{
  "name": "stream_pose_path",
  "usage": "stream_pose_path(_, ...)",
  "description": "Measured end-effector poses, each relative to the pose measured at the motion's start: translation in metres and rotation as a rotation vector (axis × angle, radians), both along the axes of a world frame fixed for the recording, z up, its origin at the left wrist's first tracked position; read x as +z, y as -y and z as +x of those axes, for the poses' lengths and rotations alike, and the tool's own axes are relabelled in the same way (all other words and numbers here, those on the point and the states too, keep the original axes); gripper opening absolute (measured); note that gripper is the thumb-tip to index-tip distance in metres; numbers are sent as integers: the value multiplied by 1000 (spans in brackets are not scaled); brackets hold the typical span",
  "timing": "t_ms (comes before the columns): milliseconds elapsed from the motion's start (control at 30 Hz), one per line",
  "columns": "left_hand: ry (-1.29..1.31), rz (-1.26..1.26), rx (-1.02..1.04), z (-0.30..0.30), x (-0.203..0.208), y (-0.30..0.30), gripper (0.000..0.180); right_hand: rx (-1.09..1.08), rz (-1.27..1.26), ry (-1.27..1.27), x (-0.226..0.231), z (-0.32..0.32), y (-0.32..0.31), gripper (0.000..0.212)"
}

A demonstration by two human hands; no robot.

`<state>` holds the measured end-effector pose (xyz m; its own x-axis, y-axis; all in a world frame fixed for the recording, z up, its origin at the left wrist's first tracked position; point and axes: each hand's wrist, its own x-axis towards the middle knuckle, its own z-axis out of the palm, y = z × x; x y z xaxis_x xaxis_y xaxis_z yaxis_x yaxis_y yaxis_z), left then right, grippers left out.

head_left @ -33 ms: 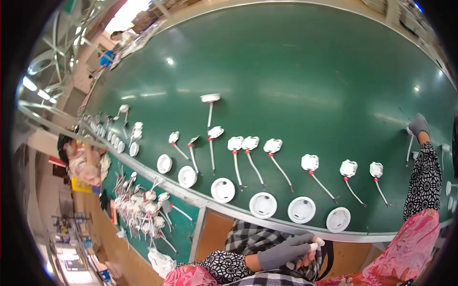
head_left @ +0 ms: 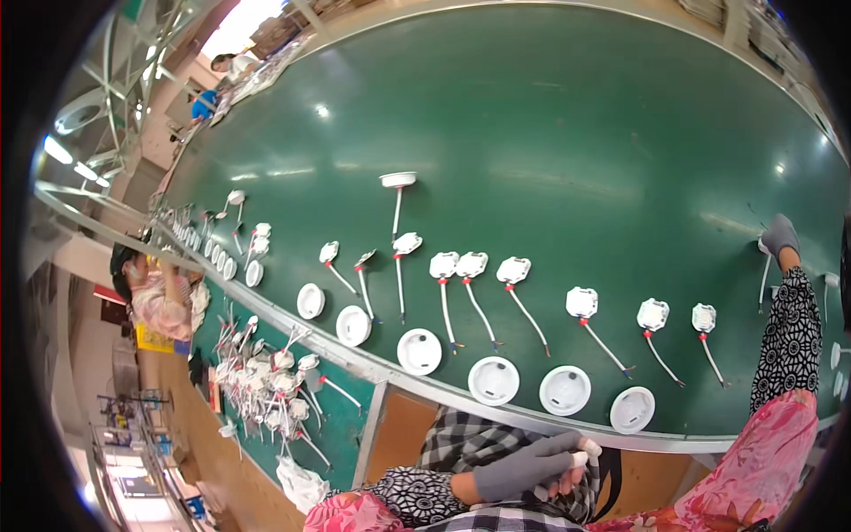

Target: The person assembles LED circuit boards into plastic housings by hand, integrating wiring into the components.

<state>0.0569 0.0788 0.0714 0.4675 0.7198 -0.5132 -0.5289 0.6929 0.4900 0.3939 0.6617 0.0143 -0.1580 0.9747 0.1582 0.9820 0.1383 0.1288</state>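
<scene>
My left hand (head_left: 530, 468), in a grey glove with white-covered fingertips, rests low over my lap, fingers loosely stretched and holding nothing. My right hand (head_left: 781, 238), also grey-gloved, reaches to the far right of the table. Its fingers are closed at a white round cap with a cable (head_left: 764, 248), the cable trailing toward me; the hand partly hides the cap. Between my hands lie white octagonal modules with red-collared cables, among them a module (head_left: 654, 314) and another module (head_left: 704, 316). A row of round white covers, one being a cover (head_left: 565, 390), follows the near edge.
The green table (head_left: 567, 133) has a metal rim (head_left: 408, 383) nearest me. A lower green surface at left bears a heap of cabled modules (head_left: 270, 381). Another person (head_left: 155, 297) sits at the left. A capped module (head_left: 398, 180) stands farther in.
The scene has shifted very slightly to the right in the picture. Both hands keep their places, and nothing on the table has visibly moved.
</scene>
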Motion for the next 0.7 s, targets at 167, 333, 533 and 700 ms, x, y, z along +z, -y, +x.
stream_pose_path(167,-621,74,123,-87,42,16,36,44,2,-44,25,0,26,36)
stream_pose_path(333,-1953,284,72,-196,-11,-20,25,323,-51,-802,75,-58,179,28)
stream_pose_path(533,-2087,194,8,-226,-48,-57,33,365,-397,-1064,111,-111,369,31)
stream_pose_path(700,-1717,378,395,-207,-14,-76,13,464,-598,-1195,97,-135,429,24)
